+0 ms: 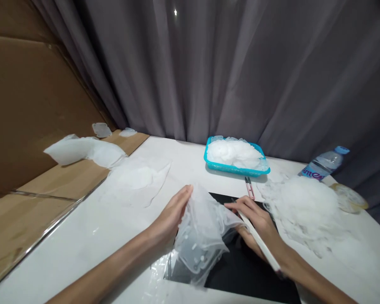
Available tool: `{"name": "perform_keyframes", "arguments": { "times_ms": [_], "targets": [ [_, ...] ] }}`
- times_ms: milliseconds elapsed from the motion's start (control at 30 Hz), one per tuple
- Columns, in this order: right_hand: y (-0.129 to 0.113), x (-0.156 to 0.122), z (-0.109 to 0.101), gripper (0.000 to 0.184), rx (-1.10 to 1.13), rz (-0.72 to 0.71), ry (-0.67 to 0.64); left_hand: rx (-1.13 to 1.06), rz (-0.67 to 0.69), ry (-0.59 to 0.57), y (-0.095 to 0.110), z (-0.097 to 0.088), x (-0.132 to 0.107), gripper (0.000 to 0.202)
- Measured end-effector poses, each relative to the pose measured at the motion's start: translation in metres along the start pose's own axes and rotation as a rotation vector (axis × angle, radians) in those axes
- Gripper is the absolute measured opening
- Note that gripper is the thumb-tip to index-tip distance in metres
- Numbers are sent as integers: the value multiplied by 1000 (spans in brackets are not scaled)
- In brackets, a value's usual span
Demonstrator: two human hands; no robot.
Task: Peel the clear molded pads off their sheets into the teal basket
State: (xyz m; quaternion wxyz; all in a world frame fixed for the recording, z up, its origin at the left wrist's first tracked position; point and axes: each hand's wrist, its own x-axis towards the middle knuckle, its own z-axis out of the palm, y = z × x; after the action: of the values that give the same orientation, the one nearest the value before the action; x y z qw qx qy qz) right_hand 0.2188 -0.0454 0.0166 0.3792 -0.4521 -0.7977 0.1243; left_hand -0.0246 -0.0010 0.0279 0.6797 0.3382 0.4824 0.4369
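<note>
My left hand (175,207) is closed on the edge of a translucent white sheet (202,228), thin and crumpled, with rounded outlines on it. In my right hand (256,219) is a white pen-like tool (259,240), its dark tip pointing up and left. The right fingers are close to the sheet's right corner; whether they also pinch it I cannot make out. Beneath the sheet lies a black mat (253,270). Pink-handled thread snips (250,188) rest just beyond the mat's far edge.
A blue tray (237,169) heaped with white pieces stands at the back. To the right are a white pile (307,207), a water bottle (324,164) and a roll of tape (350,198). Cardboard (63,181) lines the left, with white sheets (85,151) on it. Behind hangs a grey curtain (209,63).
</note>
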Motion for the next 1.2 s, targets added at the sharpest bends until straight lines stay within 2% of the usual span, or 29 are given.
{"name": "perform_keyframes", "arguments": {
  "times_ms": [67,133,200,267,367,433,533,600,667,733,833,867,933,1000,1067,1133,1200],
  "targets": [
    [-2,6,-9,23,101,45,-37,66,-15,-114,-8,0,1,50],
    [-4,11,-19,16,187,113,-81,138,-75,-176,-10,-2,2,56],
    [-5,15,-27,19,227,189,-99,198,-130,-249,-6,-4,1,63],
    [-4,16,-31,22,227,234,-103,250,-155,-372,1,-5,-1,70],
    [-1,16,-36,16,197,214,-102,284,-204,-512,13,-4,-5,73],
    [1,15,-40,13,153,154,-71,296,-271,-479,14,-3,-6,75],
    [4,16,-53,16,5,-16,-20,329,-268,-316,8,-3,-3,77],
    [9,17,-64,21,-140,-132,10,311,-250,-254,3,-6,2,69],
    [19,19,-75,25,-256,-209,26,285,-293,-265,2,-10,8,57],
    [32,21,-86,27,-309,-231,15,292,-338,-375,5,-15,12,45],
    [52,23,-95,25,-334,-196,-16,329,-408,-664,15,-21,13,37],
    [57,23,-95,23,-330,-179,-25,341,-445,-755,17,-23,12,43],
    [64,23,-95,20,-301,-133,-99,365,-507,-874,20,-25,8,67],
    [67,22,-92,18,-254,-64,-213,376,-496,-931,20,-25,3,93],
    [66,21,-89,18,-206,2,-304,392,-456,-964,17,-23,-1,106],
    [64,20,-86,19,-149,35,-319,444,-364,-964,13,-20,-4,107],
    [64,21,-84,22,-92,33,-256,529,-165,-870,8,-16,-8,94]
  ]
}}
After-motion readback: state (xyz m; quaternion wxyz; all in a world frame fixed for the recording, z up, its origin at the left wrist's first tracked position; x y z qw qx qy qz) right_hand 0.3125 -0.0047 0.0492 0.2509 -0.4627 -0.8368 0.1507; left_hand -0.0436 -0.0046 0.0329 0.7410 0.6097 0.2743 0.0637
